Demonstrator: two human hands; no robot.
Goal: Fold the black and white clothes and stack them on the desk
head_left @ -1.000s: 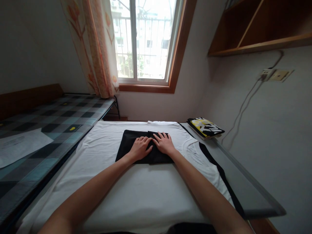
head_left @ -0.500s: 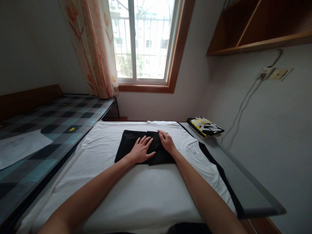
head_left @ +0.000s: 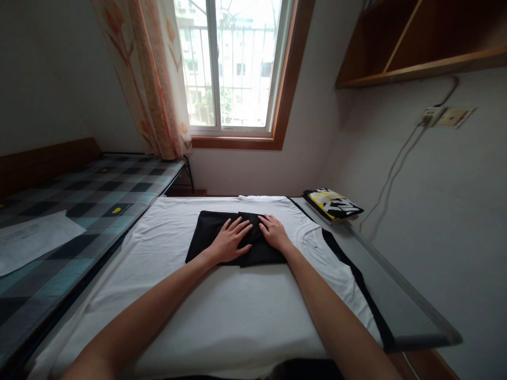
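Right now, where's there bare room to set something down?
The grey tabletop between white shirt and right wall, nearer than the folded patterned cloth; the plaid mattress beyond the paper. Mid-shirt is crowded: left hand and right hand rest on the black cloth.

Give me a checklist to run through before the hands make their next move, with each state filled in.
1. Left hand resting on the black cloth, fingers spread: ok.
2. Right hand on the right part of that cloth: ok.
3. Black cloth lying within the white shirt, not over its edge: ok.
4. White shirt smooth all over: not ok, creases show near the neckline and on the left side.
5. Printed folded fabric on the grey surface apart from the black cloth: ok.
6. Underside of the black cloth free of creases: cannot tell, it is hidden.
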